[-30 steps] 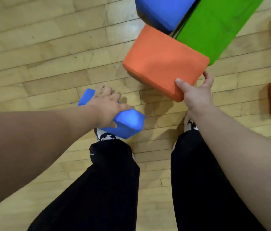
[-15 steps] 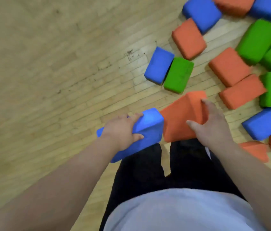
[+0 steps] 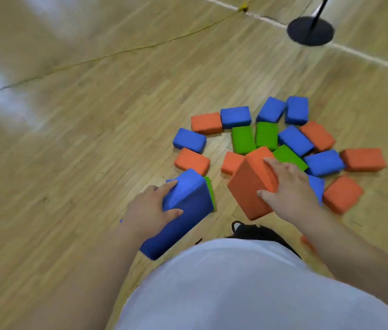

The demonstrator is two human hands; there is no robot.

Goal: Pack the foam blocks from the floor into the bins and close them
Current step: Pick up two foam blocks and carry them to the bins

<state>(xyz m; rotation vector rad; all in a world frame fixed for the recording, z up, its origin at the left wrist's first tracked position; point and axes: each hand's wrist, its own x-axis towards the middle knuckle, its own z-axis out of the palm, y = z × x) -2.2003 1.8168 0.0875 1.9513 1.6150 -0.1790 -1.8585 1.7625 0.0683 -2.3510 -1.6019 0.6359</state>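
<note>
My left hand (image 3: 151, 209) grips a blue foam block (image 3: 183, 215) by its end, lifted off the floor in front of my body. My right hand (image 3: 288, 184) grips an orange foam block (image 3: 250, 184), also lifted and tilted. Below and beyond them, several blue, orange and green foam blocks (image 3: 267, 135) lie scattered on the wooden floor. A green block (image 3: 210, 190) peeks out behind the blue one I hold. No bin is in view.
A black round stand base (image 3: 310, 30) with a pole sits at the far right on a white floor line (image 3: 364, 54). A thin yellow cord (image 3: 140, 47) runs across the floor. My shoe (image 3: 252, 231) shows below the blocks.
I have straightened up, so the view rose and the whole pile now shows. Both hands lifted their blocks higher off the floor and kept hold of them.
</note>
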